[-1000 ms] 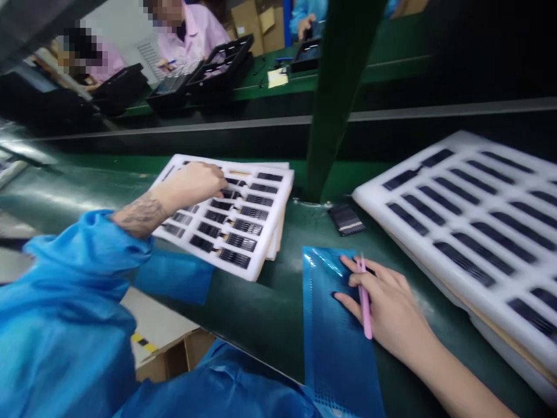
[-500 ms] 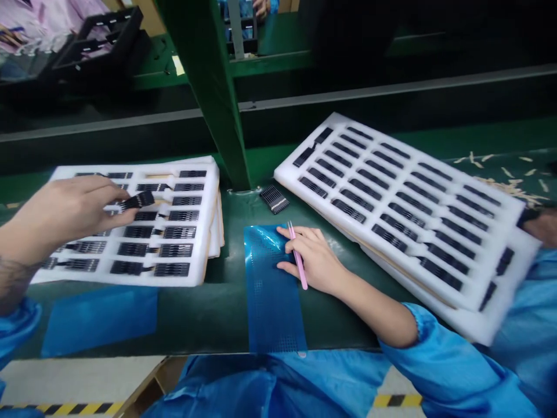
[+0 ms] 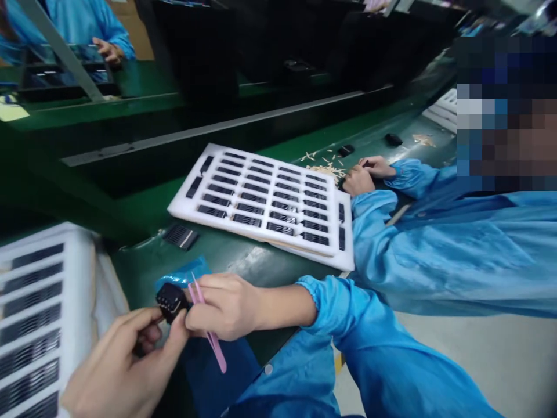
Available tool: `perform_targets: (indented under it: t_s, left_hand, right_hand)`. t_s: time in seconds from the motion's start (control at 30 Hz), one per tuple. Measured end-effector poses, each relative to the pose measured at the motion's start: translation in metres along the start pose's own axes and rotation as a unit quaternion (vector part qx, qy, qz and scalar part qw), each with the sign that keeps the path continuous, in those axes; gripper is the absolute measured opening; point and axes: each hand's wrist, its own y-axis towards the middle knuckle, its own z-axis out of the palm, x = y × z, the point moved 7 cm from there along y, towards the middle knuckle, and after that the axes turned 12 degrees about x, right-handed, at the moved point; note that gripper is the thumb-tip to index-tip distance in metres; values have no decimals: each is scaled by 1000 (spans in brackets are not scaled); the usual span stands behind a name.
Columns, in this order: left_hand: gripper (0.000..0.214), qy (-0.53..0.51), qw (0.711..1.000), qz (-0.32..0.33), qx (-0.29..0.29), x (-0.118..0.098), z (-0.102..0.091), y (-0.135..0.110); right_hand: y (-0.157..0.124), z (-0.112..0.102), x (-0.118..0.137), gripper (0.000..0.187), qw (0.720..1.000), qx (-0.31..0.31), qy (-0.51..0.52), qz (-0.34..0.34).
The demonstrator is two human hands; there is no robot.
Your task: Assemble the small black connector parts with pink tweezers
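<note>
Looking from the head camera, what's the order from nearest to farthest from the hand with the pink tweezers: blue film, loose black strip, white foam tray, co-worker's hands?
From the right hand:
1. Blue film, just past the fingers.
2. Loose black strip, on the bench beyond it.
3. White foam tray, farther along the bench.
4. Co-worker's hands, past the tray's far edge.

Green bench (image 3: pixel 270 270): white foam tray (image 3: pixel 261 235) of black parts, loose black part (image 3: pixel 180 237), blue film (image 3: pixel 183 273), pale shavings (image 3: pixel 324 168).
</note>
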Motion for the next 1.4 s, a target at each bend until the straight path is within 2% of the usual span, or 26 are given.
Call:
perform_targets:
  t_s: [0.07, 0.2, 0.23, 0.33, 0.4, 0.5, 0.57, 0.63, 0.73, 0.87, 1.03, 1.1, 1.13, 1.2, 1.27, 1.33, 1.4]
  left_hand:
    - [24, 36, 999, -8, -27, -7, 5, 14]
    - [22, 17, 999, -27, -27, -10, 23, 22]
    - [22, -16, 999, -35, -12, -8, 30, 22]
    - [21, -121, 988, -66, 70, 3, 55, 21]
    - [25, -100, 992, -28, 66, 6, 58, 18]
    - [28, 39, 994, 79, 64, 0, 57, 8]
    - [25, 111, 981, 126, 98, -2, 62, 0]
    - [25, 147, 970, 144, 132, 0, 68, -5]
    - [23, 161, 964, 160, 140, 0, 72, -9]
    - [21, 145, 964, 178, 134, 0, 73, -9]
    - [39, 147, 971, 136, 128, 12, 70, -4]
    - [43, 157, 969, 121, 147, 17, 72, -1]
    - [43, 160, 968, 117, 157, 19, 74, -1]
    - [42, 155, 967, 117, 166, 21, 75, 1]
    - [42, 144, 968, 122, 163, 22, 75, 1]
    - [41, 142, 969, 128, 159, 22, 75, 2]
    - [39, 150, 967, 140, 153, 22, 75, 2]
  right_hand:
    - [-3, 6, -11, 27, 999, 23, 30, 36]
    - [-12, -2, -21, 27, 991, -36, 104, 77]
    - [-16, -4, -25, 24, 988, -49, 113, 95]
    - [-20, -3, -43, 21, 979, -21, 143, 140]
    - [-20, 2, -57, 20, 975, 31, 136, 171]
    - [-20, 12, -70, 16, 967, 129, 83, 204]
    - [-20, 19, -72, 14, 960, 172, 62, 212]
    - [-21, 26, -73, 15, 956, 190, 70, 214]
    - [-22, 37, -78, 18, 954, 184, 106, 210]
    - [-23, 42, -85, 19, 957, 135, 174, 190]
    - [-27, 28, -87, 12, 945, 77, 255, 188]
    - [-33, 19, -83, 11, 927, 53, 315, 195]
    - [-37, 17, -82, 20, 907, 50, 363, 207]
    - [-45, 18, -78, 48, 847, 60, 473, 235]
    - [-49, 24, -71, 63, 804, 88, 536, 243]
    - [-49, 30, -66, 55, 796, 124, 544, 233]
    - [-48, 36, -65, 34, 798, 143, 532, 246]
